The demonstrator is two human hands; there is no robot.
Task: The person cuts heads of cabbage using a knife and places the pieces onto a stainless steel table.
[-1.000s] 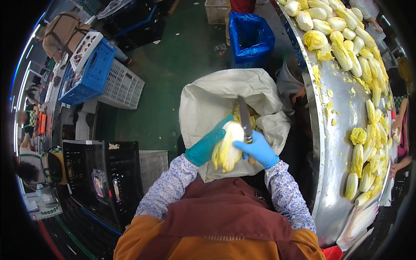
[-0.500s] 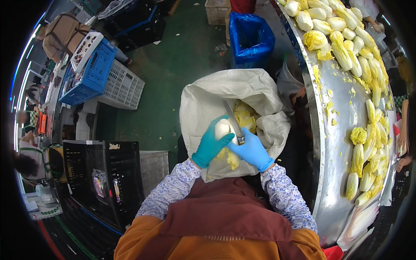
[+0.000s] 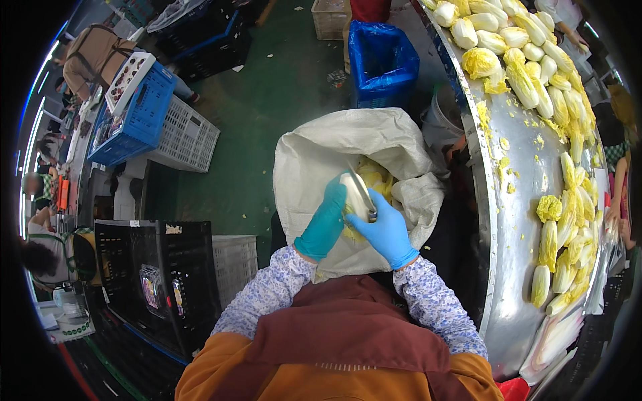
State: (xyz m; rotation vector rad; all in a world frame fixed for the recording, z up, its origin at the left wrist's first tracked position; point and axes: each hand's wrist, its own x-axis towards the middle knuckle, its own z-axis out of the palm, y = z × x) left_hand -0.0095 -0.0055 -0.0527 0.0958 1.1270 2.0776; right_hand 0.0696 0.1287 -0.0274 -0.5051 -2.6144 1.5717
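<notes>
Over the open mouth of a white woven sack [image 3: 301, 164], my left hand [image 3: 326, 220] in a teal glove is closed around a pale napa cabbage [image 3: 356, 194]. My right hand [image 3: 386, 230] in a blue glove grips a knife [image 3: 365, 191], its blade lying along the cabbage's right side and pointing away from me. The knife's handle is mostly hidden by the blue fingers. Yellow cabbage leaves [image 3: 376, 175] lie inside the sack, just beyond my hands.
To the right, a metal table [image 3: 511, 267] carries many yellow-white cabbages [image 3: 521, 77]. A blue-lined bin [image 3: 382, 63] stands beyond the sack. Black crates [image 3: 154, 281] and a blue crate [image 3: 134, 117] on a white one are at left. Other people are at both sides.
The cabbage has turned in my left hand, from its round end facing up to a tilted, lengthwise position. My left fingers have shifted around it, and the knife remains beside it.
</notes>
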